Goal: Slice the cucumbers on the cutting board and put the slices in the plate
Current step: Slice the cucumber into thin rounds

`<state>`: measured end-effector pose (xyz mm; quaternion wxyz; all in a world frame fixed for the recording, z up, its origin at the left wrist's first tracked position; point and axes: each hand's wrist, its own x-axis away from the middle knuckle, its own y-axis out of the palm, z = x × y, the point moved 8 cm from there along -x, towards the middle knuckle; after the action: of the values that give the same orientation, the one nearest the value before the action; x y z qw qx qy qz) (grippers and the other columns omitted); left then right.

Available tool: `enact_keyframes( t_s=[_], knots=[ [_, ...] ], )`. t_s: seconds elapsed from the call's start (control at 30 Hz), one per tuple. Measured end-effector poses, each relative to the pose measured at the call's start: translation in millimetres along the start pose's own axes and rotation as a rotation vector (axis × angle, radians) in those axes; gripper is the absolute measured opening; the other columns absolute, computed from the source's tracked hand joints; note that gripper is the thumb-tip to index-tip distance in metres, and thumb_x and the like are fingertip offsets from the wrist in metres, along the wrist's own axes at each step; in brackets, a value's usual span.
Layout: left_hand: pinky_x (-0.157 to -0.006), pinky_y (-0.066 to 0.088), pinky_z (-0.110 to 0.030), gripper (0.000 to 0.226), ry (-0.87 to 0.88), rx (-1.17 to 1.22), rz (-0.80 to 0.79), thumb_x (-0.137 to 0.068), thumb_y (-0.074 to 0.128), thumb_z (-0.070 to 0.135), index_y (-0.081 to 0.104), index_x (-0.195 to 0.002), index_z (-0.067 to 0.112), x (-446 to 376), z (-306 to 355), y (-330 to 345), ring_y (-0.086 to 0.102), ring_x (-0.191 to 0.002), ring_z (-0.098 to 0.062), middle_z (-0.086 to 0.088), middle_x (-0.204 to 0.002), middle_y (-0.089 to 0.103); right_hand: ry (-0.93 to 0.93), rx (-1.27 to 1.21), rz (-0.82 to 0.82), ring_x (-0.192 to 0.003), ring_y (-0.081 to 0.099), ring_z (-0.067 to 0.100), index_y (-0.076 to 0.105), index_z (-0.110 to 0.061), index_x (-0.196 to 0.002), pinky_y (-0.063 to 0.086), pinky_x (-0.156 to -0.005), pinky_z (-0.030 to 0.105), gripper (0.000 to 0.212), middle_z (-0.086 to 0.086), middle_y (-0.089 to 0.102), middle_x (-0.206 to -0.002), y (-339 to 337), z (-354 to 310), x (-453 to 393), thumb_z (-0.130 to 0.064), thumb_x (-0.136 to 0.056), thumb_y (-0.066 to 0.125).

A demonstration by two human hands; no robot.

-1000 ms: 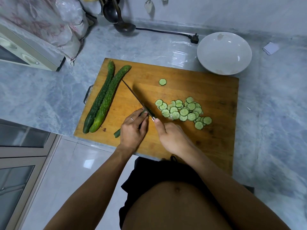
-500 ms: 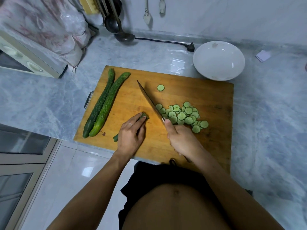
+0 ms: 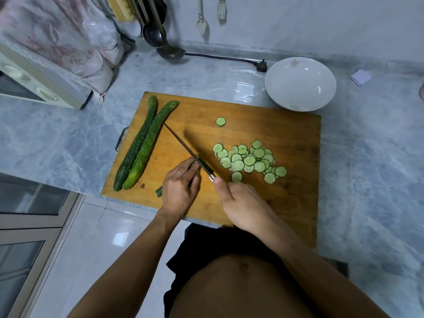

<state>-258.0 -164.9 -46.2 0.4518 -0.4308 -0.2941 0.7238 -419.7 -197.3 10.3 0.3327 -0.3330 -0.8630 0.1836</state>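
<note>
Fingers (image 3: 183, 177) of left hand (image 3: 179, 191) curled on cucumber stub (image 3: 159, 192); right hand (image 3: 241, 207) grips knife (image 3: 183, 148), blade down on cutting board (image 3: 286, 134). Slices (image 3: 250, 160) right of blade.

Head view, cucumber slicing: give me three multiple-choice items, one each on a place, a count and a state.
1. Where does the plate sit?
A. On the counter beyond the cutting board's far right corner
B. On the board
C. On the floor

2. How many whole cucumbers lie on the board?
A. One
B. Two
C. Four

3. What does the right hand hold?
A. Nothing
B. A ladle
C. The knife

Key: 1 A, it rests on marble; 2 B, side by side at left; 3 C, the blade reaches out from it.
</note>
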Motion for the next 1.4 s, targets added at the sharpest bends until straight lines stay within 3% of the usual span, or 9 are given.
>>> enact_keyframes(
  t_s=[0.53,0.73,0.9,1.03,1.2,1.4],
  knots=[
    [-0.091,0.053,-0.034,0.022,0.004,0.036,-0.002,-0.095,0.061,0.011,0.073,-0.11,0.002,-3,2,-2,0.065,-0.111,-0.027,-0.011,-0.12,0.07,0.04,0.019,-0.052,-0.06,0.048,0.016,0.04,-0.021,-0.062,0.028,-0.052,0.031,0.06,0.001,0.046,-0.069,2,0,-1,-0.062,-0.102,0.021],
    [-0.092,0.052,-0.034,0.024,0.006,0.018,0.006,-0.091,0.063,0.007,0.073,-0.112,0.001,-2,1,0,0.065,-0.11,-0.029,-0.014,-0.12,0.069,0.069,0.004,-0.045,-0.062,0.052,0.021,0.041,-0.019,-0.063,0.032,-0.056,0.032,0.063,0.004,0.049,-0.069,7,5,-18,-0.065,-0.1,0.019],
    [-0.092,0.053,-0.035,0.022,-0.002,0.013,0.012,-0.091,0.062,0.007,0.074,-0.108,0.0,-1,-1,2,0.065,-0.11,-0.03,-0.016,-0.118,0.07,0.031,0.017,-0.012,-0.067,0.056,0.024,0.057,-0.007,-0.069,0.045,-0.063,0.034,0.069,0.007,0.058,-0.067,13,0,-25,-0.055,-0.104,0.021],
    [-0.094,0.053,-0.037,0.022,-0.025,0.023,0.024,-0.092,0.061,0.01,0.074,-0.108,0.001,0,-2,0,0.065,-0.111,-0.029,-0.015,-0.119,0.069,0.016,0.016,0.007,-0.075,0.055,0.027,0.058,-0.01,-0.071,0.045,-0.069,0.034,0.066,0.006,0.058,-0.071,15,1,-23,-0.054,-0.104,0.022],
    [-0.095,0.048,-0.032,0.025,-0.056,0.028,0.054,-0.089,0.066,0.008,0.074,-0.113,0.004,1,3,-5,0.065,-0.113,-0.026,-0.013,-0.123,0.069,0.055,-0.021,-0.005,-0.067,0.057,0.023,0.056,-0.011,-0.068,0.044,-0.064,0.035,0.068,0.007,0.059,-0.069,7,6,-25,-0.056,-0.104,0.02],
    [-0.094,0.047,-0.03,0.025,-0.069,0.024,0.041,-0.089,0.067,0.009,0.074,-0.113,0.004,1,1,-4,0.064,-0.11,-0.027,-0.014,-0.123,0.068,0.172,-0.12,-0.012,-0.063,0.061,0.025,0.063,-0.006,-0.091,0.056,-0.07,0.045,0.075,0.012,0.064,-0.08,-1,25,-21,-0.066,-0.098,0.02]
  ],
)
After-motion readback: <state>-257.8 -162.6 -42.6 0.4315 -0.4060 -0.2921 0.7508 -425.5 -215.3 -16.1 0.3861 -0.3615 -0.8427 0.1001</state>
